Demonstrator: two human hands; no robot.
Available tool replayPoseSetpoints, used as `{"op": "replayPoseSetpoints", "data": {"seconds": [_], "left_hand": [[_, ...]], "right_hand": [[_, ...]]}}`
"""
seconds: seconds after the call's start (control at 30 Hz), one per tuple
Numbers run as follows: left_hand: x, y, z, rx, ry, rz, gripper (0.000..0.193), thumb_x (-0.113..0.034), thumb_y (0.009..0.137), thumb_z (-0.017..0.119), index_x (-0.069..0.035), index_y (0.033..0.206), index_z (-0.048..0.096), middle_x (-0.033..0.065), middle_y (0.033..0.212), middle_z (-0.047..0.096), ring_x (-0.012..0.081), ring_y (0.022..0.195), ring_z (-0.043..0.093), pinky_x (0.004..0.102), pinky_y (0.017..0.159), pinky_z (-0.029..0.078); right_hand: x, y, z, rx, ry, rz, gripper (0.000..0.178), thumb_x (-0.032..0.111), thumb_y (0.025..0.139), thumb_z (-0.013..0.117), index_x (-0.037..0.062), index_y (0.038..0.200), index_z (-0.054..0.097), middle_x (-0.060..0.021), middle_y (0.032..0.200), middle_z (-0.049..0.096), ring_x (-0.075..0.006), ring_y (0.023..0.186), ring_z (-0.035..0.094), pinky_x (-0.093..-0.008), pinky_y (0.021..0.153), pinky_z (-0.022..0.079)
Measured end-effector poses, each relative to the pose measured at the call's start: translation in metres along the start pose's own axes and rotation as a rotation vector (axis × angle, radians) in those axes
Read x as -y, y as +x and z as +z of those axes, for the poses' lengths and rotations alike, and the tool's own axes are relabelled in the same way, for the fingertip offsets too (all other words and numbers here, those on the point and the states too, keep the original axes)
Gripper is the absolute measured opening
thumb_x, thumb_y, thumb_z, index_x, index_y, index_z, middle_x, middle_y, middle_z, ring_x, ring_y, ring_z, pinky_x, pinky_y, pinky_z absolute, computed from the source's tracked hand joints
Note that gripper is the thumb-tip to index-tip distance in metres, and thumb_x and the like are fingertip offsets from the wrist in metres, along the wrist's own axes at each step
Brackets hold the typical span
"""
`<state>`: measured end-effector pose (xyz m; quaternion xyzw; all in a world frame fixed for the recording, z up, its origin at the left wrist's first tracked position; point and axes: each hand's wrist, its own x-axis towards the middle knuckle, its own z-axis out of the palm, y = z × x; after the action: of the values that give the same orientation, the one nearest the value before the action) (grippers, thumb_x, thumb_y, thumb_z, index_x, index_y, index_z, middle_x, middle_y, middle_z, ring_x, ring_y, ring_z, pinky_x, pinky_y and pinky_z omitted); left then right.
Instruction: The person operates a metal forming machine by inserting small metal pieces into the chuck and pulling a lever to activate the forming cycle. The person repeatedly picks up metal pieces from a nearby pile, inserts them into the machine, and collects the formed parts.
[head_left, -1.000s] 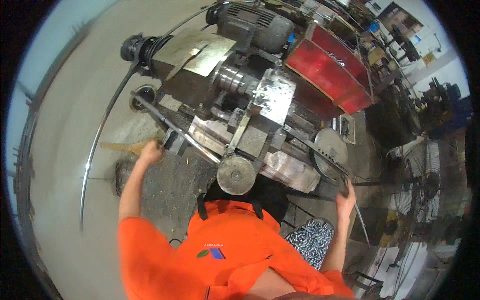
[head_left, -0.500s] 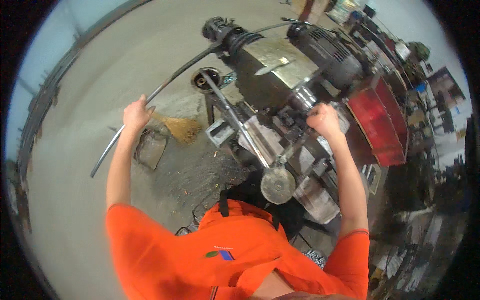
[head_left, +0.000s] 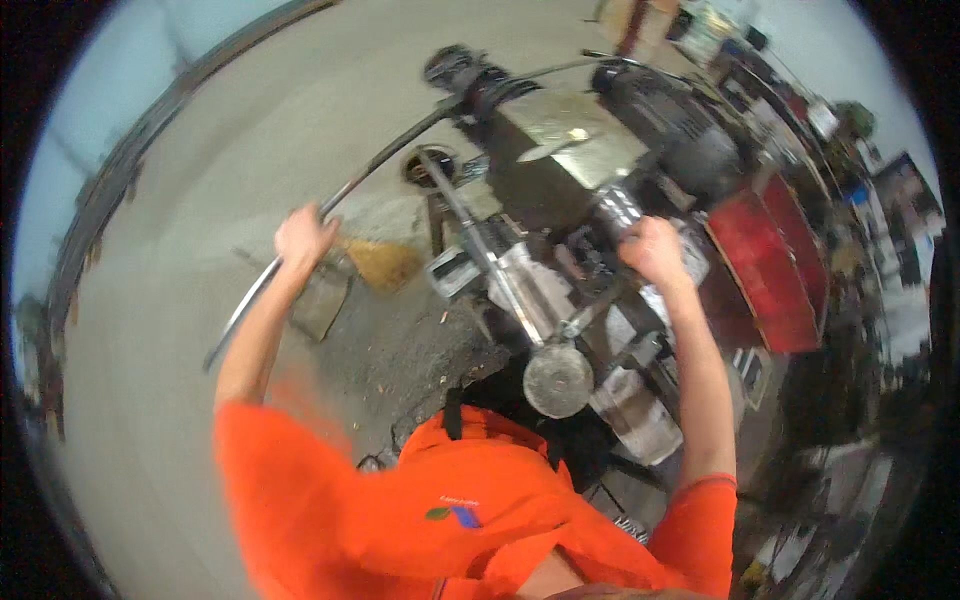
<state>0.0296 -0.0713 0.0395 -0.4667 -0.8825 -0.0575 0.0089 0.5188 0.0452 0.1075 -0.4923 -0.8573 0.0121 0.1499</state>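
Observation:
My left hand is closed round a long metal bar, near its lower left end. The bar slants up to the right, past the dark end of a machine. My right hand is closed, knuckles up, beside the shiny metal cylinder on the machine's near side. Whatever its fingers hold, if anything, is hidden. A shiny straight rod runs toward me to a round metal disc, between my arms.
A red metal guard stands right of my right hand. A motor sits beyond it. Below my left hand lie a broom and a dustpan. Dark debris covers the floor nearby. Cluttered shelving lines the right side.
The view has shifted slightly, so the machine appears a little lower and farther right. Both hands keep about the same places on the bar and beside the cylinder.

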Motion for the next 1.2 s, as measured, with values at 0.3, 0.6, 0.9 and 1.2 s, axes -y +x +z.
{"op": "replayPoseSetpoints", "data": {"seconds": [0.3, 0.6, 0.9, 1.2], "left_hand": [[0.003, -0.021, 0.001, -0.040, -0.067, -0.047, 0.043, -0.047, 0.078, 0.059, -0.008, 0.096, 0.066, 0.0178, 0.090, 0.066, 0.0365, 0.085, 0.064, 0.0465, 0.072, 0.049], [-0.020, -0.057, -0.007, -0.026, -0.047, 0.043, 0.044, -0.041, 0.077, 0.062, -0.005, 0.101, 0.063, 0.0185, 0.081, 0.066, 0.0380, 0.079, 0.064, 0.0473, 0.071, 0.049], [-0.024, -0.075, 0.000, -0.127, -0.046, 0.129, 0.048, -0.039, 0.076, 0.064, -0.002, 0.107, 0.059, 0.0206, 0.080, 0.065, 0.0377, 0.076, 0.064, 0.0458, 0.068, 0.051], [-0.015, -0.063, 0.018, -0.149, -0.026, 0.159, 0.055, -0.036, 0.076, 0.065, 0.001, 0.116, 0.055, 0.0231, 0.087, 0.064, 0.0383, 0.084, 0.062, 0.0482, 0.071, 0.048]], "right_hand": [[0.003, 0.015, 0.012, 0.089, -0.059, 0.143, 0.020, 0.017, 0.054, 0.061, 0.0067, 0.069, 0.070, -0.0185, 0.069, 0.064, -0.0359, 0.071, 0.064, -0.0416, 0.067, 0.052], [-0.005, 0.006, 0.013, 0.187, -0.135, 0.165, 0.019, 0.022, 0.055, 0.061, 0.0101, 0.067, 0.070, -0.0152, 0.070, 0.065, -0.0336, 0.069, 0.064, -0.0404, 0.066, 0.052], [-0.006, -0.034, -0.046, -0.089, -0.144, 0.097, 0.023, 0.023, 0.051, 0.059, 0.0051, 0.063, 0.068, -0.0203, 0.073, 0.064, -0.0345, 0.076, 0.061, -0.0420, 0.070, 0.050], [-0.087, -0.101, -0.169, -0.543, -0.209, 0.421, 0.058, 0.018, 0.060, 0.065, 0.0122, 0.117, 0.061, -0.0212, 0.134, 0.042, -0.0409, 0.113, 0.048, -0.0434, 0.097, 0.042]]}}
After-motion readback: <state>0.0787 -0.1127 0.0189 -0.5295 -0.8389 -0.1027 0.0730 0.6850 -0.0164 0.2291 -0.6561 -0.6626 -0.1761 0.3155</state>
